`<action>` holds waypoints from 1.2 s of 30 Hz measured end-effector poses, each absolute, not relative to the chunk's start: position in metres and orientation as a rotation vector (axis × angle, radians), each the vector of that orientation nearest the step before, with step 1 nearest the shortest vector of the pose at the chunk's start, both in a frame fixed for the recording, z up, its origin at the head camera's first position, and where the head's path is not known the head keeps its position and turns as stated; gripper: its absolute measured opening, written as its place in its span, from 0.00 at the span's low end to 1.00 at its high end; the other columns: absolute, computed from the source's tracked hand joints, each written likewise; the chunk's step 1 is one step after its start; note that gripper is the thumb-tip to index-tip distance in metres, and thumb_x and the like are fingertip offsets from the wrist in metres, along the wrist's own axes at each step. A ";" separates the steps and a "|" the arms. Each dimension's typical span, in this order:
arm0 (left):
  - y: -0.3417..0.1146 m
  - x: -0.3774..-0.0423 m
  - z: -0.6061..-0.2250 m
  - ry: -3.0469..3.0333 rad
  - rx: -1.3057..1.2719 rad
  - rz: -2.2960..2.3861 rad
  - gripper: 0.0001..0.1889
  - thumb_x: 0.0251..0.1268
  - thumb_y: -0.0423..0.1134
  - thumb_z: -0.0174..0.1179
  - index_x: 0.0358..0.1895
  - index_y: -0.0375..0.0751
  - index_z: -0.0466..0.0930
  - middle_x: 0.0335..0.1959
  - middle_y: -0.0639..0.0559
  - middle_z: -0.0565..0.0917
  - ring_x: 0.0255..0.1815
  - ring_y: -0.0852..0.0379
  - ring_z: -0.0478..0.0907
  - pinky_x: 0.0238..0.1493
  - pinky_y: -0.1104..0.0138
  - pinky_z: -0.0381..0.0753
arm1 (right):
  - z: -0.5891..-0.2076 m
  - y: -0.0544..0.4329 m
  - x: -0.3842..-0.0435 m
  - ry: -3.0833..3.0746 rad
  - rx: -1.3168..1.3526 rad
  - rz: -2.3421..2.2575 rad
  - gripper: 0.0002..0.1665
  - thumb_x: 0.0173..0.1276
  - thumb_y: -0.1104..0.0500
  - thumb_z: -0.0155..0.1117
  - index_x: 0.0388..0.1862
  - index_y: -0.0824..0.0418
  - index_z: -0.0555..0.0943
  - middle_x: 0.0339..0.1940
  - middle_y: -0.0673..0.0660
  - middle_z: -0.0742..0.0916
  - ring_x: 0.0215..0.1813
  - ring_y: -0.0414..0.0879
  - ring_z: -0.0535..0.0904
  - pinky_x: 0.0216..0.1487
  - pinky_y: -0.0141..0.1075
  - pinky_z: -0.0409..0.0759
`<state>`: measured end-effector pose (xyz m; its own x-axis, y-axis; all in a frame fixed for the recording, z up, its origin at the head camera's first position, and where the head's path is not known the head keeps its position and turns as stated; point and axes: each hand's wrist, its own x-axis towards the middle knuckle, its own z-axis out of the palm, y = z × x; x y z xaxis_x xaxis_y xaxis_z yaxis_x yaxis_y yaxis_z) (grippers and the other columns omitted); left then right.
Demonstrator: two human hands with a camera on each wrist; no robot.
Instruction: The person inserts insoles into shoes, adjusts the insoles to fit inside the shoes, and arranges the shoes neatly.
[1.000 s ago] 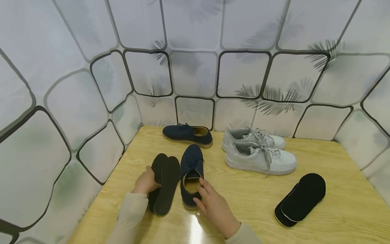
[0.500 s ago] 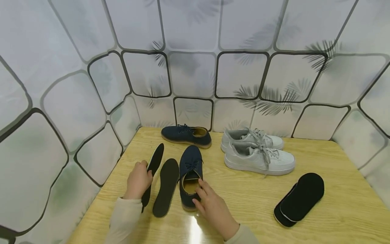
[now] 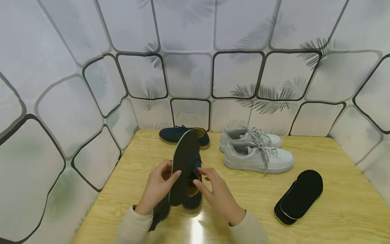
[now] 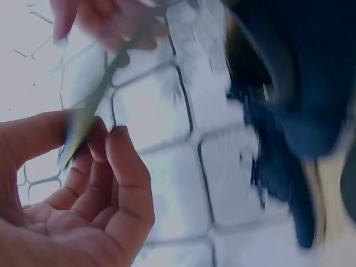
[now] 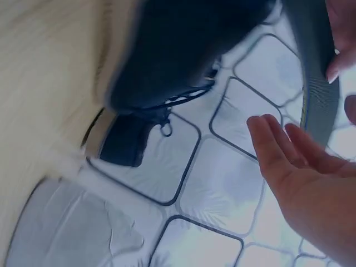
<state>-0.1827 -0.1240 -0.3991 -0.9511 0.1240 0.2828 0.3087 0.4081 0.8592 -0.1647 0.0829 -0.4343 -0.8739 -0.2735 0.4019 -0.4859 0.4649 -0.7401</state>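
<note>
My left hand [image 3: 159, 184] pinches a dark insole [image 3: 187, 162] between thumb and fingers, holding it up on edge, toe end away. In the left wrist view the insole [image 4: 103, 92] shows edge-on in the grip. The insole overlaps the near navy lace-up shoe [image 3: 192, 204], hiding much of its left side. Just right of that shoe's opening is my right hand [image 3: 220, 195], fingers spread and loosely bent with nothing in them. In the right wrist view its fingers lie close to the insole [image 5: 317, 72]. A second insole [image 3: 162, 210] rests on the table, partly covered by my left hand.
The other navy shoe [image 3: 170, 135] lies at the back of the wooden table [image 3: 243, 210], against the patterned fabric wall [image 3: 189, 74]. A pair of white sneakers [image 3: 259, 157] stands right of it. Two more black insoles [image 3: 300, 196] lie overlapped at the right.
My left hand has separated one insole from the pair, lifted it and carried it right, in front of the near navy shoe. My right hand has come up slightly from the shoe's opening.
</note>
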 end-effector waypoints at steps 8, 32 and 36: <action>-0.109 -0.178 -0.402 -2.545 -0.433 -1.884 0.08 0.66 0.39 0.61 0.41 0.38 0.77 0.30 0.48 0.79 0.25 0.56 0.75 0.26 0.67 0.76 | -0.412 0.087 -0.178 -2.337 0.412 1.982 0.15 0.68 0.63 0.62 0.50 0.71 0.78 0.37 0.60 0.83 0.37 0.45 0.83 0.41 0.35 0.82; -0.104 -0.194 -0.393 -2.306 -0.934 -1.392 0.14 0.61 0.33 0.65 0.48 0.39 0.74 0.41 0.48 0.79 0.40 0.55 0.79 0.42 0.61 0.81 | -0.379 0.096 -0.181 -2.555 0.422 1.230 0.46 0.51 0.52 0.79 0.64 0.68 0.68 0.48 0.59 0.78 0.47 0.52 0.78 0.50 0.46 0.78; -0.115 -0.204 -0.400 -2.409 -0.964 -0.695 0.14 0.52 0.35 0.72 0.40 0.41 0.79 0.36 0.52 0.76 0.36 0.55 0.74 0.38 0.63 0.76 | -0.379 0.108 -0.185 -2.593 0.227 1.458 0.40 0.53 0.49 0.77 0.60 0.66 0.72 0.43 0.57 0.80 0.42 0.47 0.78 0.46 0.41 0.79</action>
